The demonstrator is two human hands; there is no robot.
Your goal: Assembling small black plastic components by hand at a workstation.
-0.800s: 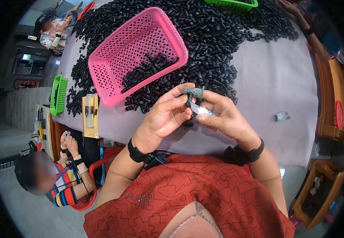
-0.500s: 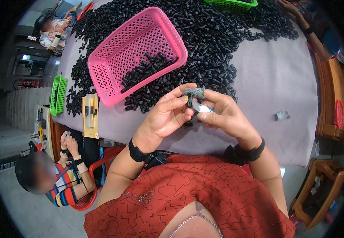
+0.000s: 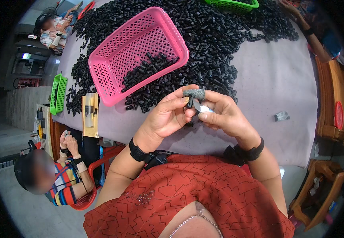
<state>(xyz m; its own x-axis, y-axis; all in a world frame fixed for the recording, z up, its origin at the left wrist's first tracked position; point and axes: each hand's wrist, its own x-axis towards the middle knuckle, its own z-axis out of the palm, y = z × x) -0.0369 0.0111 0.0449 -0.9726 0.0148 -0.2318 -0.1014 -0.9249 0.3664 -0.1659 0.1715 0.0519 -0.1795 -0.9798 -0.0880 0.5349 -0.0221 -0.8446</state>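
Grey cloth (image 3: 275,79) spreads beneath; my left hand (image 3: 164,117) pinches a black cylindrical part (image 3: 189,103), long axis roughly toward me; just to its right, my right hand (image 3: 228,114) grips a knife (image 3: 202,108), blade (image 3: 197,105) angled at it.

Parts (image 3: 213,59) heaped over far side of table (image 3: 275,79). Basket (image 3: 171,31) on heap, left of centre, some parts inside. Second basket (image 3: 59,94) at table's left edge, tray (image 3: 93,130) just right of it. Finger cover (image 3: 281,116) far right. Left hand (image 3: 162,117), right hand (image 3: 225,115) before heap; knife (image 3: 206,110) in right.
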